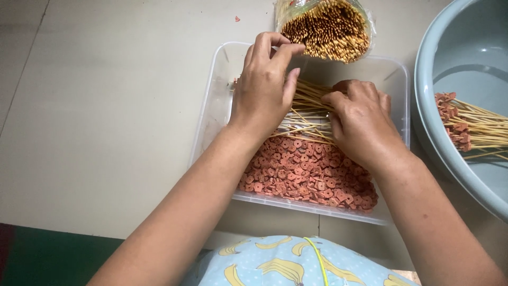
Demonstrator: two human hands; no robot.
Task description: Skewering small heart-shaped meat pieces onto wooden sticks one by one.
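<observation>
The landmark here is the clear, shallow rectangular plastic tray (211,100), lying on a pale beige tiled floor (106,106).

Over the tray's left half, the left hand (263,90) has its grip pressed together, thumb and forefinger pinching at the top ends of a loose bundle of thin bamboo skewers (309,114) that lies across the tray's middle. Below the skewers, filling the tray's near half, is a heap of small reddish-brown ring-shaped food slices (307,175). Over the tray's right half, the right hand (360,119) curls down onto the skewers, fingers closed on them; exactly how many it holds I cannot tell.

Risks, as I judge them: the skewer points sit close to both palms, so a hurried pull could prick a finger. The bundle is loose and crossed, so drawing one stick could drag others out over the tray's rim. The slices are piled high against the near wall and could spill if a forearm nudges the tray.

Behind the tray stands a clear plastic bag of upright bamboo skewers (328,29), touching its far edge. To the right of the tray, just beside it, a large grey-blue plastic basin (439,143) holds skewers already loaded with red slices (465,124).

The floor is smooth with thin grout lines; a dark green strip shows at the near left.
</observation>
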